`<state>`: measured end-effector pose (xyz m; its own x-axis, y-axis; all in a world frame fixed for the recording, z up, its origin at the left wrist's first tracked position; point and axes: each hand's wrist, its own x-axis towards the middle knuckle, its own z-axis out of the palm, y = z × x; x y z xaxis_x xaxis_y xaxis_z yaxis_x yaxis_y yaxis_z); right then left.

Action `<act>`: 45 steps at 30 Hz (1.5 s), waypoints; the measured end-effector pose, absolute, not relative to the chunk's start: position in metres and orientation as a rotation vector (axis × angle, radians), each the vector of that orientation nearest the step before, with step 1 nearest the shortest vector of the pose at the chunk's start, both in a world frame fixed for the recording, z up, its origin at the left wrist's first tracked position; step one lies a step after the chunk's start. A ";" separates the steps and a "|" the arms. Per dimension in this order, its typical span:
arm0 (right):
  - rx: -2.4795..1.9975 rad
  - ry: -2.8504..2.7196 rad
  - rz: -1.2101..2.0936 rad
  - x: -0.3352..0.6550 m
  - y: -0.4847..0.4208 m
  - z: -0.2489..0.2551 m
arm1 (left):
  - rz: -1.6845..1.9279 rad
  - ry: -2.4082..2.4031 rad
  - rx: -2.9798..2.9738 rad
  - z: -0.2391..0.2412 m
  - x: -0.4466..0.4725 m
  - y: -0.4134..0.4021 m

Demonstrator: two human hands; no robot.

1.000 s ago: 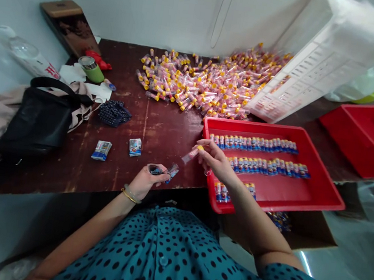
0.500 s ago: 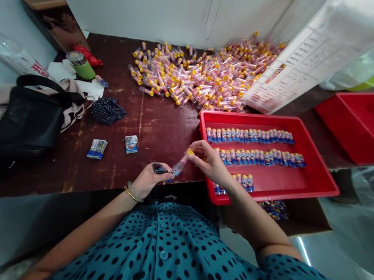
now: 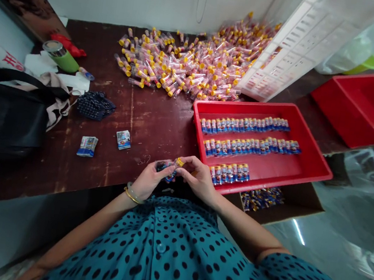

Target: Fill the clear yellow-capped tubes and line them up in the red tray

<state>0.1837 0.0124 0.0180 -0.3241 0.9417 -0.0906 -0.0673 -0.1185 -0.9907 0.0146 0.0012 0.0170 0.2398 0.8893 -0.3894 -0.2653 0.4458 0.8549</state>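
Note:
Close to my body, over the table's front edge, both hands meet at a small clear tube (image 3: 179, 162) with a yellow cap. My left hand (image 3: 149, 179) is closed round the tube's lower part and something dark and blue, perhaps printed labels; the fingers hide most of it. My right hand (image 3: 198, 177) pinches at the capped end with thumb and fingers. Left of my hands lie two small stacks of printed labels, a nearer stack (image 3: 87, 146) and another stack (image 3: 123, 140). Beside my right hand, a red tray (image 3: 266, 167) holds rows of labelled tubes (image 3: 229, 173).
A heap of yellow-capped tubes (image 3: 186, 68) covers the table's back. A white plastic crate (image 3: 283, 51) leans behind the tray. Another red bin (image 3: 358, 113) stands right. Below the tray, a cardboard box (image 3: 298, 204) holds small items. A black bag (image 3: 9, 119) and green flask (image 3: 66, 61) lie left.
My right hand has come down and closer to my left, bringing the yellow-capped end near the left fingers. The whole view has shifted slightly.

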 end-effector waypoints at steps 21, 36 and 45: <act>-1.068 -1.383 1.555 0.226 0.034 0.041 | 0.817 1.010 0.777 0.018 0.038 0.013; -2.340 -1.824 1.013 0.433 0.103 0.014 | 0.662 0.979 0.711 0.007 0.044 0.013; -1.291 -1.704 1.493 0.355 0.090 0.065 | 0.735 0.964 0.613 0.008 0.062 0.020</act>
